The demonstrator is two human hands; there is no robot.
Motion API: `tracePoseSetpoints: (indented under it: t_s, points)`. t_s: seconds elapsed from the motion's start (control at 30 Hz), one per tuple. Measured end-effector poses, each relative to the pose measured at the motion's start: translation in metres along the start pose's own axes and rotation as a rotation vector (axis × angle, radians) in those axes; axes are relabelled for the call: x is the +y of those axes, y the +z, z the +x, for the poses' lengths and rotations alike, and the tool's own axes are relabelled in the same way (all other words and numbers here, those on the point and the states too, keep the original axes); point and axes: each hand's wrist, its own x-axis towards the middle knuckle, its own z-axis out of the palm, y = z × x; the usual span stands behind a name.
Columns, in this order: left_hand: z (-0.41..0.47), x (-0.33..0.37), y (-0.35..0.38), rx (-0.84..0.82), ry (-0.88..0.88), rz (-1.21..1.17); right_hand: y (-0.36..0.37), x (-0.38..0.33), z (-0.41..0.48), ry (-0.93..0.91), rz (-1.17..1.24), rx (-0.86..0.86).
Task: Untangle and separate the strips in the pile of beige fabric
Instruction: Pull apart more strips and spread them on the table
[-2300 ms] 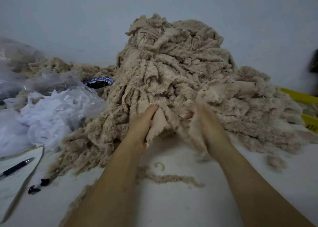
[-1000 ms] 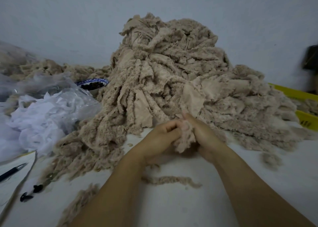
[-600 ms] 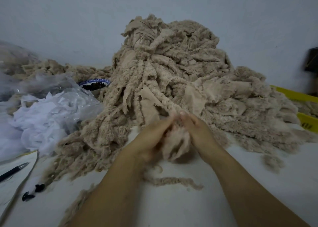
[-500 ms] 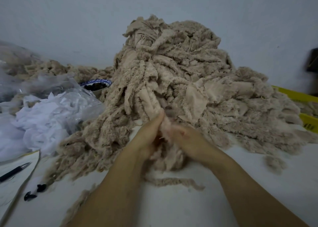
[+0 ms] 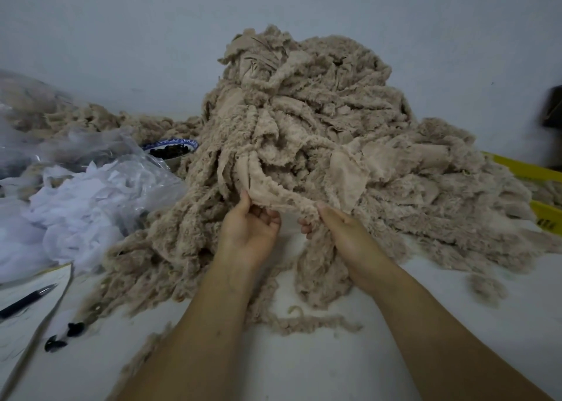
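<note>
A pen (image 5: 27, 300) and white bags (image 5: 91, 206) lie at left; the left hand (image 5: 248, 233) and right hand (image 5: 343, 236) each pinch one end of a beige strip (image 5: 282, 201), stretched between them against the fabric pile (image 5: 319, 120) heaped on the bench (image 5: 304, 370).

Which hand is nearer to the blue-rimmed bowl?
Left. The left hand pinches a strip to the right of the bowl, closer to the person. The right hand holds the same strip farther right, beyond the left hand.

2 bare forearms (image 5: 213, 324) show, with bare left hand (image 5: 249, 231) and right hand (image 5: 345, 233).
</note>
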Motion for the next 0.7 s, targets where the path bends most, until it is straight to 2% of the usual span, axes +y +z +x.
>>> tracePoseSetpoints:
  t_s: [0.1,0.23,0.33,0.37,0.47,0.57,0.63,0.7]
  points:
    - [-0.003,-0.003,0.005,-0.092,0.034,0.199,0.001,0.0,-0.003,0.02,0.016,-0.002]
    - [-0.01,-0.024,0.004,-0.267,0.166,0.77,0.005,-0.001,-0.005,-0.035,0.055,-0.021]
    - [-0.016,-0.038,0.002,-0.461,0.243,1.291,0.008,0.002,0.002,-0.069,0.055,0.148]
    - [-0.017,-0.039,0.002,-0.52,0.263,1.392,0.006,0.003,0.003,-0.055,0.042,0.225]
    - [-0.019,-0.035,0.004,-0.6,0.226,1.367,0.0,0.003,0.006,-0.052,0.039,0.319]
    - [-0.018,-0.034,0.002,-0.614,0.163,1.282,0.001,0.002,0.007,-0.036,0.12,0.377]
    - [-0.017,-0.036,0.002,-0.555,0.129,1.202,0.001,-0.001,0.008,0.019,0.197,0.388]
    - [-0.015,-0.039,0.004,-0.421,0.074,1.007,0.003,-0.002,0.007,0.009,0.215,0.382]
